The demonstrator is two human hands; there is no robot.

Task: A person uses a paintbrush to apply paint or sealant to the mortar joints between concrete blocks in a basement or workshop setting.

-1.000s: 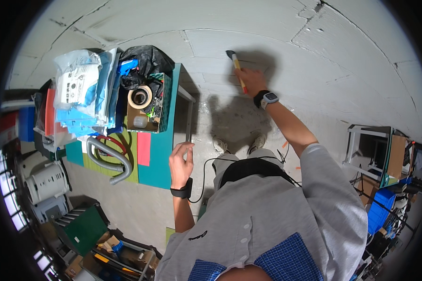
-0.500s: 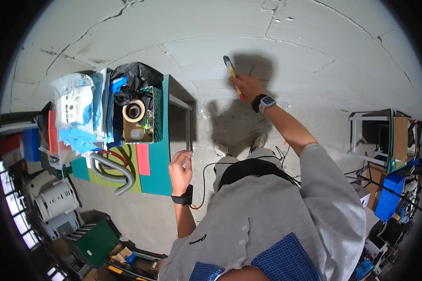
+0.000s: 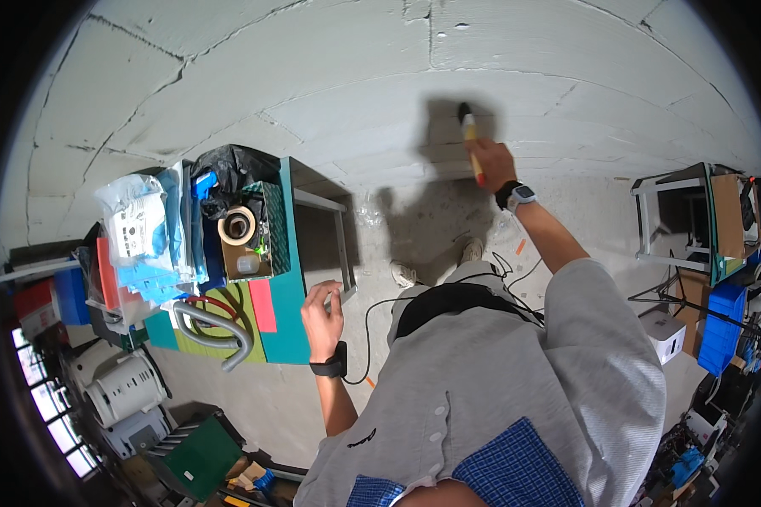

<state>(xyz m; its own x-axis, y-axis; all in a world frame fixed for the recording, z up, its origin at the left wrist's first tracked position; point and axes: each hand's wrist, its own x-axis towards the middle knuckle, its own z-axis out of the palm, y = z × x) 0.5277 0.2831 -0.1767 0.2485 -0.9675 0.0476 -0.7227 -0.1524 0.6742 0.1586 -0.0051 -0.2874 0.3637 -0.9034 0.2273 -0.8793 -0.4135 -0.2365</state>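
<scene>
My right hand point(image 3: 492, 164) is raised toward the white block wall point(image 3: 330, 93) and grips a hammer point(image 3: 469, 135) with a yellow and red handle; its dark head is at the wall. A watch sits on that wrist. My left hand point(image 3: 321, 311) hangs lower, fingers loosely apart, holding nothing, just beside the corner of a teal table point(image 3: 294, 313). A black band is on the left wrist.
The teal table carries a cardboard box with a tape roll point(image 3: 238, 226), blue packets point(image 3: 156, 275), a black bag and a grey hose point(image 3: 216, 331). A cable point(image 3: 372, 338) runs over the floor. A metal shelf point(image 3: 693, 220) stands right; a green case point(image 3: 196, 455) lies lower left.
My right hand has moved the hammer rightward and lower along the wall. My left hand has stayed near the table corner.
</scene>
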